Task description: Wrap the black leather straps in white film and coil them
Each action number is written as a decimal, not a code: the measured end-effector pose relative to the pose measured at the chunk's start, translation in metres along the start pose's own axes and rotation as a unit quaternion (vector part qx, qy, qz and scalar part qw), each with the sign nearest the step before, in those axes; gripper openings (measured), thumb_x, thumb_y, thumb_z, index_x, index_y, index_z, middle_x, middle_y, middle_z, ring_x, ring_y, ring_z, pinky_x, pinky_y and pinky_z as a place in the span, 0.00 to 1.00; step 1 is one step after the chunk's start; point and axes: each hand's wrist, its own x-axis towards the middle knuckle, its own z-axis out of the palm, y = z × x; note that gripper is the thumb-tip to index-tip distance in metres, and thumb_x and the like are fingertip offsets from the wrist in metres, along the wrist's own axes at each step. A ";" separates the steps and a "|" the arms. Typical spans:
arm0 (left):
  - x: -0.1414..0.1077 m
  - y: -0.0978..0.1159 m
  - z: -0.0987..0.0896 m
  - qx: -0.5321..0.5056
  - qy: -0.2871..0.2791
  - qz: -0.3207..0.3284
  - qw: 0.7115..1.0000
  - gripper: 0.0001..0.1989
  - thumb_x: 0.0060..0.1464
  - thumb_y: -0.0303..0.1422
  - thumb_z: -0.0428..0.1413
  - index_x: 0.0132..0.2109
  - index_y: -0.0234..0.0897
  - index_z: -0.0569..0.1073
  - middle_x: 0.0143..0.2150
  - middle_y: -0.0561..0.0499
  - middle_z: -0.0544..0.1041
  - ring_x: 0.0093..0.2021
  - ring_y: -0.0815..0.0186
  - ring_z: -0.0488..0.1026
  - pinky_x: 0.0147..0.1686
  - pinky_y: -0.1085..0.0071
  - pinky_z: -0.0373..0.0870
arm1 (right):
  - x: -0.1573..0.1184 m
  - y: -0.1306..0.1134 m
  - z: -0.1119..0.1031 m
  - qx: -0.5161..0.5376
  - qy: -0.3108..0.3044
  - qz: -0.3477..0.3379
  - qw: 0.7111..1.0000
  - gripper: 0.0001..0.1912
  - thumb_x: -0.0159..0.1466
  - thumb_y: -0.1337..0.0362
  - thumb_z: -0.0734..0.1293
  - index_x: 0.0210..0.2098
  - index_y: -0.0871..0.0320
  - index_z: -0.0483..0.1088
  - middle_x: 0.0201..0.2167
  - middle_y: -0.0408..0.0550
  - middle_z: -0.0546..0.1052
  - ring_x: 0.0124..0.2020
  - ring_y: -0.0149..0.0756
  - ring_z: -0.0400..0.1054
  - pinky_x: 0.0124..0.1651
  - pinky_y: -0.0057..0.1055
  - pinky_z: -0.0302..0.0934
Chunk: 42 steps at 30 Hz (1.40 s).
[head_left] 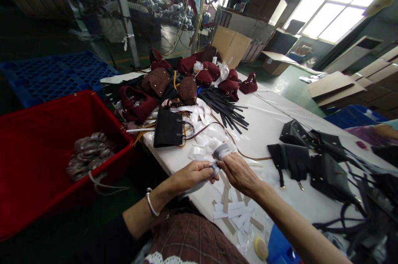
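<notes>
Both hands are closed on a grey strap [221,151] with thin, clear or white wrapping around part of it, held over the table's near edge. My left hand [197,173] pinches its lower part, and a grey length hangs below those fingers. My right hand [238,170] grips the upper part, where a folded loop sticks up. The hands nearly touch each other. Behind them on the white table [264,110] lie crumpled white wrapping [202,131] and a small black bag [168,128]. Cut grey and white strips [231,210] are scattered under my right forearm.
A red bin [124,152] at the left holds several plastic-wrapped coils [90,154]. Maroon bags [137,104] and black straps [220,104] cover the table's far end. Black bags [289,158] lie at the right, near another person's arm [387,131]. A blue pallet [59,73] lies behind the bin.
</notes>
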 end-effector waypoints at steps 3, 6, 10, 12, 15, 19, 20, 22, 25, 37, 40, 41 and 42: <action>-0.005 0.003 -0.027 0.028 0.002 -0.043 0.999 0.23 0.51 0.50 0.60 0.42 0.33 0.72 0.27 0.57 0.66 0.27 0.72 0.59 0.29 0.75 0.56 | -0.011 -0.006 0.006 -0.069 -0.103 0.010 0.992 0.23 0.70 0.51 0.51 0.32 0.59 0.69 0.31 0.53 0.74 0.34 0.41 0.66 0.41 0.40 0.62; -0.005 0.000 -0.045 0.089 0.011 -0.041 0.995 0.23 0.46 0.48 0.65 0.40 0.34 0.71 0.29 0.57 0.66 0.29 0.72 0.59 0.29 0.76 0.55 | -0.017 -0.026 0.007 0.069 -0.205 0.107 0.970 0.26 0.71 0.48 0.51 0.32 0.59 0.69 0.28 0.49 0.73 0.31 0.36 0.66 0.39 0.35 0.61; 0.006 -0.005 -0.044 0.058 -0.027 -0.015 0.998 0.24 0.55 0.53 0.56 0.32 0.32 0.71 0.27 0.55 0.66 0.28 0.71 0.62 0.30 0.74 0.59 | -0.011 -0.051 0.010 0.424 -0.185 0.207 0.862 0.27 0.70 0.45 0.52 0.34 0.60 0.70 0.19 0.40 0.68 0.23 0.30 0.63 0.44 0.36 0.63; 0.013 -0.008 -0.036 0.021 -0.014 0.014 1.000 0.26 0.56 0.54 0.54 0.33 0.32 0.72 0.29 0.51 0.70 0.31 0.69 0.65 0.32 0.73 0.62 | -0.004 -0.059 0.010 0.563 -0.122 0.215 0.789 0.24 0.68 0.46 0.58 0.35 0.60 0.71 0.19 0.38 0.66 0.22 0.29 0.63 0.50 0.39 0.62; 0.022 -0.015 -0.018 -0.045 0.007 0.003 0.999 0.24 0.56 0.53 0.54 0.35 0.33 0.71 0.29 0.51 0.71 0.29 0.69 0.67 0.29 0.73 0.63 | 0.010 -0.068 0.001 0.663 -0.037 0.210 0.718 0.17 0.65 0.51 0.64 0.37 0.60 0.73 0.22 0.40 0.67 0.26 0.30 0.66 0.51 0.39 0.63; 0.023 -0.026 0.009 -0.103 0.127 0.033 0.986 0.23 0.58 0.53 0.52 0.42 0.35 0.68 0.28 0.56 0.67 0.20 0.76 0.55 0.19 0.77 0.49 | 0.029 -0.071 -0.014 0.653 0.067 0.202 0.727 0.14 0.64 0.54 0.66 0.41 0.57 0.73 0.29 0.43 0.74 0.35 0.35 0.71 0.53 0.41 0.63; 0.021 -0.026 0.015 -0.105 0.143 0.047 0.983 0.23 0.59 0.53 0.50 0.44 0.36 0.68 0.29 0.56 0.67 0.19 0.76 0.52 0.19 0.76 0.47 | 0.033 -0.068 -0.016 0.629 0.097 0.195 0.747 0.14 0.64 0.53 0.66 0.42 0.56 0.73 0.32 0.44 0.76 0.39 0.37 0.72 0.55 0.42 0.62; 0.015 -0.023 0.021 -0.076 0.125 0.059 0.988 0.22 0.61 0.52 0.48 0.44 0.35 0.69 0.29 0.55 0.67 0.20 0.75 0.52 0.20 0.76 0.48 | 0.038 -0.059 -0.017 0.540 0.160 0.169 0.808 0.15 0.65 0.52 0.65 0.45 0.54 0.71 0.38 0.47 0.78 0.46 0.40 0.72 0.58 0.44 0.59; 0.006 -0.012 0.014 -0.013 0.063 0.047 0.997 0.21 0.62 0.48 0.49 0.41 0.33 0.72 0.27 0.54 0.68 0.25 0.72 0.61 0.27 0.74 0.57 | 0.038 -0.038 -0.010 0.313 0.158 0.125 0.928 0.15 0.68 0.53 0.61 0.47 0.55 0.69 0.43 0.50 0.78 0.50 0.41 0.69 0.57 0.43 0.58; 0.004 -0.018 -0.078 0.208 0.039 -0.022 0.977 0.16 0.49 0.44 0.63 0.32 0.34 0.74 0.25 0.57 0.68 0.29 0.70 0.62 0.31 0.75 0.57 | -0.005 -0.048 0.021 0.117 -0.258 0.194 0.939 0.22 0.71 0.50 0.53 0.29 0.58 0.65 0.23 0.43 0.72 0.25 0.30 0.64 0.32 0.29 0.55; 0.011 -0.038 -0.070 0.161 0.008 -0.041 0.986 0.21 0.53 0.49 0.59 0.27 0.34 0.71 0.22 0.57 0.65 0.26 0.71 0.61 0.28 0.75 0.57 | -0.002 -0.056 0.027 0.312 -0.221 0.267 0.885 0.28 0.68 0.43 0.53 0.29 0.59 0.68 0.16 0.39 0.68 0.19 0.28 0.61 0.32 0.29 0.60; 0.013 -0.043 -0.066 0.123 -0.007 -0.038 0.992 0.24 0.54 0.51 0.56 0.27 0.33 0.70 0.22 0.56 0.66 0.26 0.71 0.61 0.28 0.74 0.58 | 0.000 -0.058 0.029 0.393 -0.190 0.280 0.855 0.29 0.67 0.41 0.54 0.30 0.60 0.68 0.15 0.38 0.66 0.17 0.27 0.60 0.35 0.31 0.62; 0.014 -0.047 -0.061 0.080 -0.023 -0.029 0.996 0.26 0.56 0.54 0.53 0.28 0.33 0.70 0.23 0.55 0.67 0.26 0.70 0.62 0.29 0.74 0.59 | 0.003 -0.059 0.029 0.470 -0.154 0.288 0.820 0.30 0.67 0.40 0.55 0.31 0.61 0.69 0.14 0.37 0.65 0.16 0.27 0.58 0.38 0.34 0.64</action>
